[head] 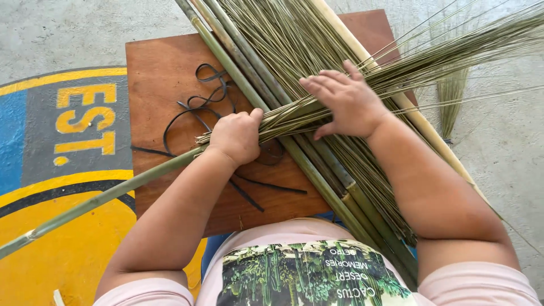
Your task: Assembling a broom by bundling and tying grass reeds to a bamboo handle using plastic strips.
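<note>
My left hand is closed around the butt end of a bundle of thin green-brown palm ribs that runs off to the upper right. My right hand lies flat on that bundle, fingers spread, pressing it down. Under the bundle, several thick green stalks and a fan of thin ribs cross a brown wooden board. A black cord lies looped on the board, just left of my left hand.
A long green stalk stretches from beneath my left wrist to the lower left. A pale stick runs along the right of the stalks. A small loose bunch of ribs lies on the concrete floor. Painted blue and yellow flooring is at left.
</note>
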